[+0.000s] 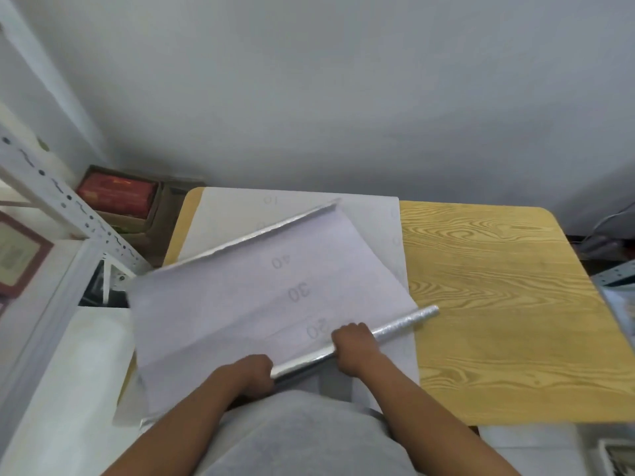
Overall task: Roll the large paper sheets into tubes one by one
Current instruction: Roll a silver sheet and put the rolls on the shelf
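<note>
A large paper sheet (261, 297) lay skewed across the left part of a wood-grain table (498, 304), its pale back side up and printed with faint numerals 40, 30 and 20. Its near edge was wound into a thin silvery tube (388, 333) that ran diagonally from near the person's body up toward the right, the tube's right end sticking out past the sheet over the bare tabletop. The left hand (252, 372) was curled around the near-left end of the tube, gripping it with knuckles up. The right hand (354, 348) was closed over the tube further along, fingers wrapped over the top of the roll. The sheet's far edge (261, 235) showed a silver, slightly ragged strip and sat raised above another white sheet (371, 214) that lay flat beneath it at the far side of the table. To the left stood a white perforated metal shelf frame (68, 207), with a cardboard box holding a red package (117, 194) on the floor beyond it. A grey wall (309, 97) filled the far side.
</note>
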